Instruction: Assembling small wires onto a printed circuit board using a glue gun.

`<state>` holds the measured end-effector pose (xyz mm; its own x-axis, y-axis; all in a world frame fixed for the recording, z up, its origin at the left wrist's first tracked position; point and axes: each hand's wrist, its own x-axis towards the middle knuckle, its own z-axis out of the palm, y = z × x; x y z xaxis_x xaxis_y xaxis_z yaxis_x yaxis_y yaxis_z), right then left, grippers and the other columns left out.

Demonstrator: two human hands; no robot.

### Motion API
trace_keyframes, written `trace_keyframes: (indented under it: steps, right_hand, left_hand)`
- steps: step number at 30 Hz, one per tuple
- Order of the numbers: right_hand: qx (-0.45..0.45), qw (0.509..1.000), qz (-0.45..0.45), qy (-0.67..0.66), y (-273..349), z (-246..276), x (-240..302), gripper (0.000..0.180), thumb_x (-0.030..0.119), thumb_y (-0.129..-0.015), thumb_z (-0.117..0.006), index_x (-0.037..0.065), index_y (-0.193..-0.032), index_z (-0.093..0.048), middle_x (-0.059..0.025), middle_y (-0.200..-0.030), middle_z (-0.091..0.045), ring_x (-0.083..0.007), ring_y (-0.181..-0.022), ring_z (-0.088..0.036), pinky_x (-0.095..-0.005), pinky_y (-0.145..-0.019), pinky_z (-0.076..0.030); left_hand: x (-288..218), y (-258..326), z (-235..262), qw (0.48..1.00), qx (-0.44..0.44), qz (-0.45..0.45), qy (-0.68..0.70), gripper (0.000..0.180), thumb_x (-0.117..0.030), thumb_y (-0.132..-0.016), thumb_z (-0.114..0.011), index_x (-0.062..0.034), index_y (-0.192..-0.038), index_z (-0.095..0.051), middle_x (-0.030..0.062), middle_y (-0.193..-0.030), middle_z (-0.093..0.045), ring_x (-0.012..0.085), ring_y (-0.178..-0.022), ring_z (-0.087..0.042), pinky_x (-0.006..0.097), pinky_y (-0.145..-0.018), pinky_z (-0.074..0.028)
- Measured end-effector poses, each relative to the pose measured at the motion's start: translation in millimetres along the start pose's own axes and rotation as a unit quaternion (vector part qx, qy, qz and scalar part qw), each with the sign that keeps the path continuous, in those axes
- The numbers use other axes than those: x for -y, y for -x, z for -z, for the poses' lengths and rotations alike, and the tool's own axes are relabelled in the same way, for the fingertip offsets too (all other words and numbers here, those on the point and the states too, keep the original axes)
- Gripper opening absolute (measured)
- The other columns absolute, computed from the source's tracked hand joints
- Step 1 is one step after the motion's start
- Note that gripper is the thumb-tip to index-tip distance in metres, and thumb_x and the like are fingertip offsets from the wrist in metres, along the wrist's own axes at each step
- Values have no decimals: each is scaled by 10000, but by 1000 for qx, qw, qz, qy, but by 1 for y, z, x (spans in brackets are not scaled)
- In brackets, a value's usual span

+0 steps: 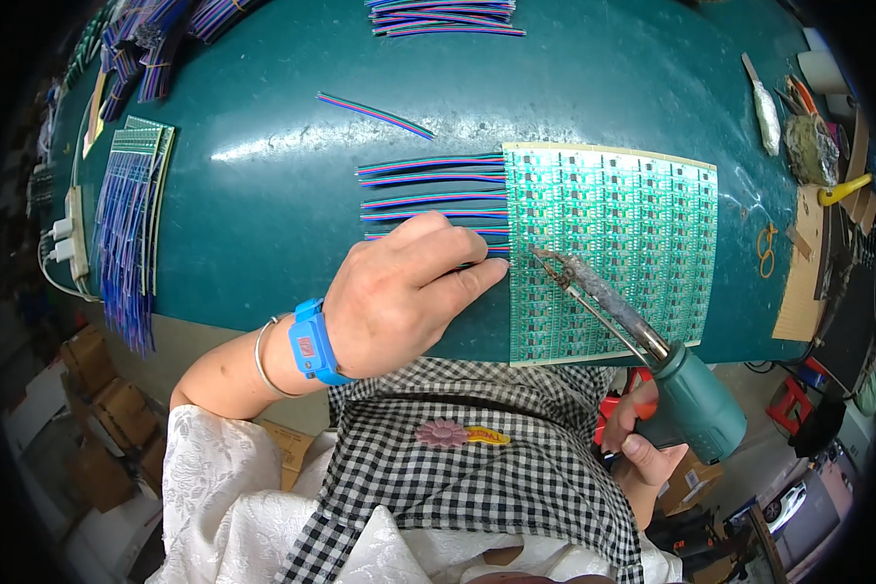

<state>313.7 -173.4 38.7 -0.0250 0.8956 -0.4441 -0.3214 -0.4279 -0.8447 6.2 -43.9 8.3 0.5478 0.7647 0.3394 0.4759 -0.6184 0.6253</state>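
A green panel of small circuit boards lies on the teal work mat, its near edge at the mat's front. Several short ribbon wires, striped in dark, blue, red and green, stick out leftward from the panel's left edge. My left hand pinches another ribbon wire against that edge; the fingers hide most of it. A blue strap and a bangle circle my left wrist. My right hand grips a green-bodied soldering gun. Its tip lies over the panel's left column, close to my left fingertips.
One loose ribbon wire lies beyond my left hand, and a wire bundle sits farther back. Wired panels are stacked at left, below more bundles. A power strip stands at the left edge; scissors lie right.
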Motion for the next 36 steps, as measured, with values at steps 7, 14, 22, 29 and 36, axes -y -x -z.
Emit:
trace_keyframes:
  steps: [7, 14, 22, 29, 36]
  right_hand:
    - [-14, 998, -15, 58, 6, 0, -2, 652, 178, -780, -853, -51, -1297, -527, -64, -754, -580, -157, -611, -547, -287, -570, -454]
    - [3, 996, 6, 87, 1, 2, -6, 624, 205, -793, -842, -66, -1260, -531, -58, -728, -581, -147, -603, -540, -281, -564, -446]
    - [-11, 999, -10, 36, 1, -5, 0, 575, 170, -769, -842, -52, -1211, -548, -58, -716, -565, -160, -606, -553, -289, -550, -464]
    - [-12, 998, -13, 59, 3, -2, -1, 566, 212, -780, -844, -45, -1183, -542, -48, -687, -556, -152, -594, -541, -282, -548, -446]
    - [4, 996, -12, 84, 3, 3, -4, 499, 239, -776, -854, -27, -1078, -560, -49, -689, -569, -155, -593, -536, -282, -555, -442]
  left_hand:
    - [0, 1, -1, 1000, -3, -2, -3, 311, 44, -683, -741, -1, -990, -750, 97, -912, -676, 237, -741, -638, 339, -622, -522]
    - [1, 1, -2, 1000, -6, -2, -1, 282, 43, -695, -764, -1, -973, -750, 98, -903, -672, 234, -728, -636, 333, -605, -519]
    - [1, 2, -6, 999, -27, -24, -29, 326, 70, -659, -773, 3, -977, -747, 98, -894, -662, 228, -704, -623, 324, -554, -508]
    - [-2, 1, -4, 998, -20, -29, -54, 348, 54, -640, -768, 0, -983, -751, 92, -891, -658, 218, -699, -620, 314, -511, -494]
    - [1, 3, -4, 997, -19, -41, -60, 391, 24, -612, -733, -14, -1000, -763, 86, -882, -660, 211, -697, -624, 306, -501, -493]
